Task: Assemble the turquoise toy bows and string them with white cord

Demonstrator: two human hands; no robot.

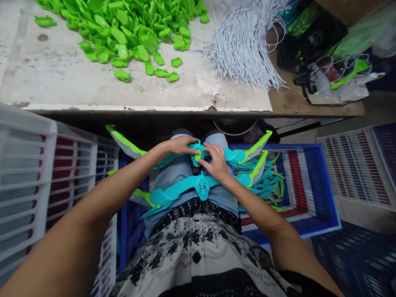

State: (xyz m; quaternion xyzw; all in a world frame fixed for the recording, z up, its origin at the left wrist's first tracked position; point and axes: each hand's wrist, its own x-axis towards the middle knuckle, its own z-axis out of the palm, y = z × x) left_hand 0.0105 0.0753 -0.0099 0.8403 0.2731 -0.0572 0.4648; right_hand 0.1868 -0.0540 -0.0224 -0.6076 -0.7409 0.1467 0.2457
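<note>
Patterned skirt (pixel 198 247) nearest, left hand (pixel 181 145) gripping a teal toy bow (pixel 235 156) above the knees, right hand (pixel 216 161) pinching a green piece (pixel 198 155) at its middle, second bow (pixel 201 187) across the lap, green parts (pixel 123 24) on the desk (pixel 62 78).

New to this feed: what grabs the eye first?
The pile of bright green plastic pieces on the worn white tabletop, top left, with a bundle of white cords to its right. Centre, the left hand and right hand grip a teal plastic toy bow with green tips over the lap; more such bows lie in the blue plastic crate at right.
</note>
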